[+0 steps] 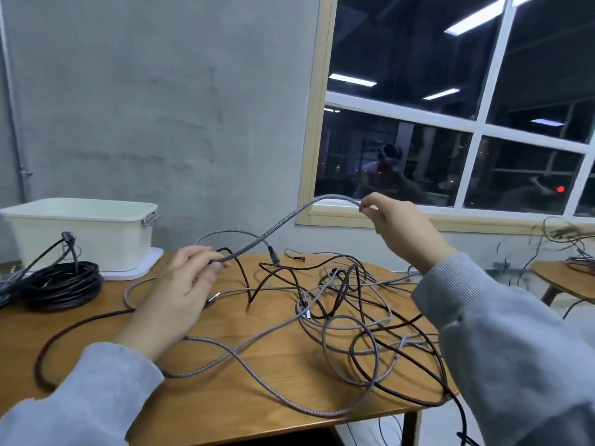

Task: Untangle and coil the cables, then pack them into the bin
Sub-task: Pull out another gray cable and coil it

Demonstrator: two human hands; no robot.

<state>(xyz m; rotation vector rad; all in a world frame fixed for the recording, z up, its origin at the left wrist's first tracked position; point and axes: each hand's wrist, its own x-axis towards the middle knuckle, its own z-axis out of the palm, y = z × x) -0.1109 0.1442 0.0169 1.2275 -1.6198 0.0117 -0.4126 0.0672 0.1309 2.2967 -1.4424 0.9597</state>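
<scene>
At nine o'clock a coiled bundle of black cable [61, 283] is lying on the wooden table [225, 400], just in front of the cream rectangular plastic bin [87, 233], which is sitting on a white lid [141, 265] at ten o'clock. Near the centre the left hand [180, 294] is curling its fingers round a grey braided cable [270, 231], gripping its lower stretch. That cable is arching up toward one o'clock, where the right hand [397, 225] is pinching its upper end between thumb and fingertips. Below, from five to three o'clock, a loose tangle of grey and dark cables [354, 320] is sprawling over the tabletop. At three o'clock a second wooden table [566, 278] is carrying more cables.
</scene>
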